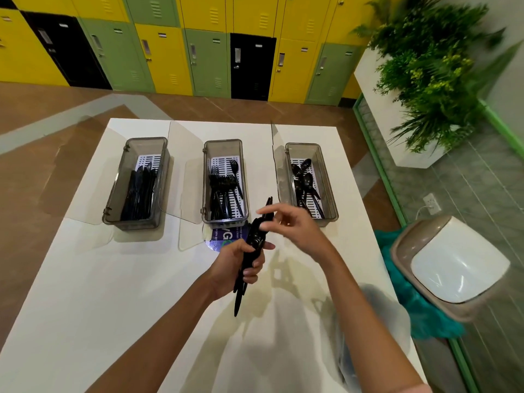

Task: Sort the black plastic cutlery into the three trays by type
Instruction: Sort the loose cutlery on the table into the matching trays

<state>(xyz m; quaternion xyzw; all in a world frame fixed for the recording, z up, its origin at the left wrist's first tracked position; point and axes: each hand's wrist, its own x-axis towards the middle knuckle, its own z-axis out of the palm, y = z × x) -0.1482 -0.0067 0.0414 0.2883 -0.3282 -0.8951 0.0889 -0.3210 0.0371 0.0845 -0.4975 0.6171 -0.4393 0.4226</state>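
**Cutlery bundle in the left hand, three trays part-filled**

The left hand (236, 265) was wrapped around a bundle of black cutlery (249, 259), fingers clamped together on the handles, above the white table (85, 279). The bundle stood tilted, its upper ends reaching toward the trays and one long handle poking out below the fist. The right hand (295, 225) hovered at the top of the bundle, thumb and forefinger close together at one piece there (the blur hid whether they actually pinched it), the other fingers spread loosely.

Three clear smoky trays sat in a row at the far side of the table, well apart from each other. The left tray (136, 182) held knives (139, 194), the middle tray (225, 181) forks (225, 188), and the right tray (309, 180) spoons (304, 180). A purple printed label (226, 236) lay on the table just in front of the middle tray, partly hidden by the bundle.

Beside the table's right edge stood a swing-lid bin (453, 265) with a teal liner.
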